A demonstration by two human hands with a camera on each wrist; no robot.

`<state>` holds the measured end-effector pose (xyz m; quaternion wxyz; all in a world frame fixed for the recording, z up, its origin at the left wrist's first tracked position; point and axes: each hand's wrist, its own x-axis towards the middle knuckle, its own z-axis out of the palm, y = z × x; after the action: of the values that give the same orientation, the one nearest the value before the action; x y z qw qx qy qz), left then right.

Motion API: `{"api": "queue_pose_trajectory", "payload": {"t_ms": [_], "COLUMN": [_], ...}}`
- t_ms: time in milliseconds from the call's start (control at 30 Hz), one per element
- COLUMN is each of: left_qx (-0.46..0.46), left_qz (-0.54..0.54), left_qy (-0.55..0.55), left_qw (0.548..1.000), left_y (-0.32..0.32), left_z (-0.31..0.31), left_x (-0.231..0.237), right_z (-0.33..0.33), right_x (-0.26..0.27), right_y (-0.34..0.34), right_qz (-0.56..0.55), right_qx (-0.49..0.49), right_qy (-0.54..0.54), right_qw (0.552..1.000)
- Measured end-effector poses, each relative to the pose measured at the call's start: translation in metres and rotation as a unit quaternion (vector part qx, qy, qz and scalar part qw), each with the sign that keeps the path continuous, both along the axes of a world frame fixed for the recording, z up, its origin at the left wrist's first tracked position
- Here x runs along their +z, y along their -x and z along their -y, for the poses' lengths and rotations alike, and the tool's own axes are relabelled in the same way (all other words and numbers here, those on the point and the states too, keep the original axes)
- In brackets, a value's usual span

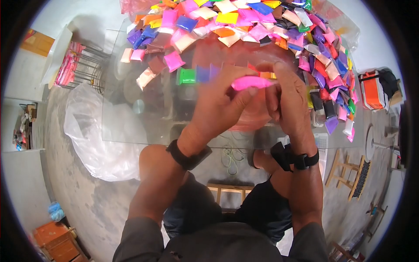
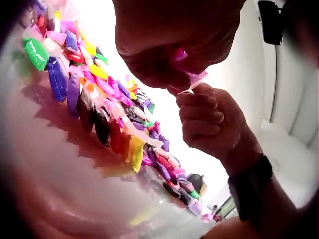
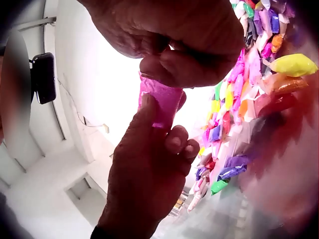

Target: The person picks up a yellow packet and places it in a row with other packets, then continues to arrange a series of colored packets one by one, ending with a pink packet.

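A small glossy pink packet (image 1: pixel 252 83) is held up above the glass table between both hands. My left hand (image 1: pixel 216 105) grips its body, thumb along the near side, as the right wrist view also shows on the packet (image 3: pixel 162 102). At the packet's other end, my right hand (image 1: pixel 291 98) pinches the edge between thumb and finger, with its remaining fingers curled. Beyond the hands lies a row of packets, among them a green packet (image 1: pixel 187 76) and a yellow packet (image 2: pixel 135 153); the hands partly hide this row in the head view.
A heap of many-coloured packets (image 1: pixel 229 18) covers the table's far side and runs down its right. The glass table (image 1: pixel 148 118) has its front edge near my knees. A clear plastic bag (image 1: pixel 94 139) hangs at the left; a wooden stool (image 1: pixel 229 187) stands below.
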<state>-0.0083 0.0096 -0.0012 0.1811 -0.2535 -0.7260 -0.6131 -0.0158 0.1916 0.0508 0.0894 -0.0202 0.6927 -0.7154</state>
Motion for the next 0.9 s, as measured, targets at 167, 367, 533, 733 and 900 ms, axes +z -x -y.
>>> {"api": "queue_pose_trajectory", "payload": {"t_ms": [167, 367, 533, 733, 900], "left_qx": [-0.024, -0.051, -0.042, -0.048, -0.016], "left_qz": [0.124, 0.266, 0.246, 0.259, 0.263], "left_qy": [-0.108, -0.132, -0.145, -0.196, -0.197], "left_qw": [0.986, 0.953, 0.957, 0.945, 0.944], "left_y": [-0.004, -0.012, -0.011, -0.011, -0.012], "left_z": [-0.001, 0.005, 0.001, -0.001, 0.002], "left_x": [-0.001, 0.016, 0.016, 0.016, 0.020], "right_z": [0.003, 0.004, 0.015, 0.017, 0.014], "right_x": [-0.002, -0.020, -0.026, -0.028, -0.028], "right_y": [0.001, 0.002, 0.003, -0.002, 0.000], "right_qz": [-0.086, -0.244, -0.329, -0.241, -0.304], "right_qx": [-0.013, -0.003, -0.017, -0.039, -0.026], "right_qy": [-0.028, -0.122, -0.122, -0.021, -0.067], "right_qw": [0.996, 0.962, 0.936, 0.970, 0.950]}}
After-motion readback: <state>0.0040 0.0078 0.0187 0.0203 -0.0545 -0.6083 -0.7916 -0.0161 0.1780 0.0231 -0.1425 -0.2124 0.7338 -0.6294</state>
